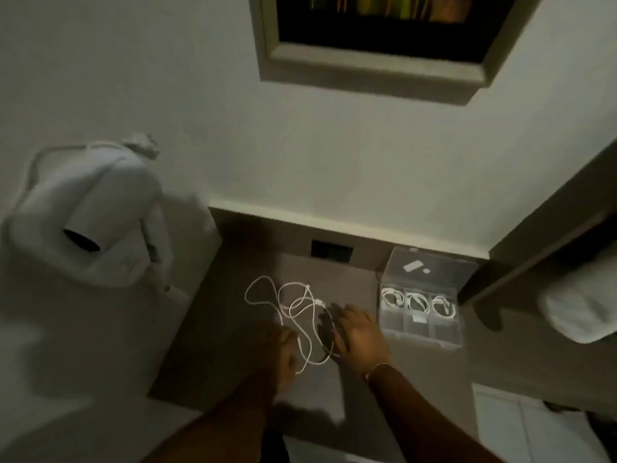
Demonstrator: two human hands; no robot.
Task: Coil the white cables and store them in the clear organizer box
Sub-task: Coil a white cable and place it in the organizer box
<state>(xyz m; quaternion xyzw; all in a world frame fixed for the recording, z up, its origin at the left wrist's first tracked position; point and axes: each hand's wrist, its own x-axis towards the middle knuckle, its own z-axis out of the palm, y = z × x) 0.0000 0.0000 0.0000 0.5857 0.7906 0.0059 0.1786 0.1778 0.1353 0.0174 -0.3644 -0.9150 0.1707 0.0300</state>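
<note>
A loose white cable (283, 305) lies in tangled loops on the brown tabletop (217, 329). My left hand (285, 354) is curled at the cable's near end, seemingly pinching it. My right hand (355, 329) rests flat with fingers spread on the table, at the right edge of the loops. To the right stands the clear organizer box (420, 329) with its lid open; three coiled white cables (417, 304) lie side by side in its back compartments. The front compartments look mostly bare.
A white wall-mounted appliance with a cord (90, 222) hangs at the left. A dark socket plate (331, 251) sits in the table's back ledge. A folded white towel (581, 302) lies on a dark shelf at the right. A framed picture (377, 38) hangs above.
</note>
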